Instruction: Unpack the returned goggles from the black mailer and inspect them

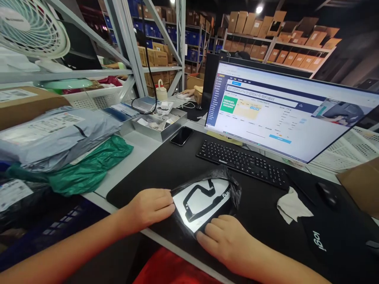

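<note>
A white box with a black printed outline (pixel 201 199) lies on the black desk mat, partly inside a dark plastic bag (pixel 235 185). The bag's film bunches up at the box's far end and shows along its near edges. My left hand (pixel 154 207) is closed on the bag's opening at the box's left corner. At the near right edge, my right hand (pixel 223 238) has its fingers curled onto the bag beside the box. Both hands hide the film pinched under their fingers.
Behind the box are a black keyboard (pixel 242 161), a monitor (pixel 275 106) and a phone (pixel 182 136). A crumpled tissue (pixel 293 206) and a mouse (pixel 327 194) lie to the right. Grey parcels (pixel 59 134) and a green bag (pixel 89 169) are piled left, near a metal tray (pixel 161 125).
</note>
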A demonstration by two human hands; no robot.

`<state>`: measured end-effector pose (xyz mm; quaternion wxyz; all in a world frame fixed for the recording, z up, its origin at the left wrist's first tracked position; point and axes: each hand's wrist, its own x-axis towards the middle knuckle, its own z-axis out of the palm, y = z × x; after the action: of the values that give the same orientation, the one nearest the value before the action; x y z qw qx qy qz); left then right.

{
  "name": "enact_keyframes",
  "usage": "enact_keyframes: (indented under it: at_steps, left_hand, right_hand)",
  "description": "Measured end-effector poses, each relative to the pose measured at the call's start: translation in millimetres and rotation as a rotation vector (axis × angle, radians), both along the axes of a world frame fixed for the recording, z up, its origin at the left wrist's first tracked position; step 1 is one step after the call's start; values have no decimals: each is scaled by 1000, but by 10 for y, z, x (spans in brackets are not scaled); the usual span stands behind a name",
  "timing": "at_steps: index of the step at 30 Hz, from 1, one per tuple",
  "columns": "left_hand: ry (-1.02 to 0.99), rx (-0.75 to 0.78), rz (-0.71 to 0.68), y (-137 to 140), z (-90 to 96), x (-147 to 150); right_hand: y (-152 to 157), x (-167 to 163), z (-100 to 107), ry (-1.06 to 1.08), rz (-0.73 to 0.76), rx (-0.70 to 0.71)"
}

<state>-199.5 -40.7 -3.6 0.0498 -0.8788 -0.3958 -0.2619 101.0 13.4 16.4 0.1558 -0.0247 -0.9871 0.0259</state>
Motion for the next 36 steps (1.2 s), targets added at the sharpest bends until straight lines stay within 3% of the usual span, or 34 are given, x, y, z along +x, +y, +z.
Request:
enact_keyframes:
  at_steps: [4, 6, 12, 15, 17, 19, 22, 25, 28, 31, 33, 36]
  left_hand:
    - [-103, 296, 61, -134, -339, 67]
    - [-120, 308, 128, -172, -408, 148]
    - [-96, 97, 293, -197, -370, 238]
    - [-158, -107, 375, -247, -447, 230]
    - [-260, -269, 428, -319, -521, 270]
    - [-392, -354, 456, -412, -588, 340]
    - [-563, -313, 622, -537, -658, 435]
    - [-427, -282, 776, -568, -688, 461]
    - [-251, -328, 726, -479, -670, 471]
    - [-330, -374, 641, -345, -603, 505]
    - [-431, -417, 607, -269, -552, 507]
    - [-529, -473, 625, -173, -487, 436]
  right_hand:
    - [-59, 29, -46, 44, -12, 59]
    - [-112, 15, -87, 81, 12, 138]
    - [-251, -165, -293, -30, 35, 163]
    - [-215, -148, -357, -77, 72, 137]
    - [-143, -60, -273, -30, 86, 39]
    - [-51, 48, -63, 21, 69, -75]
    - [106, 113, 358, 17, -24, -157]
    - [297, -59, 629, -154, -54, -105]
    - [513, -392, 646, -397, -44, -57]
    - [673, -665, 590, -532, -48, -38]
    - [723, -700, 602, -531, -33, -42]
    - [736, -486, 700, -362, -68, -119]
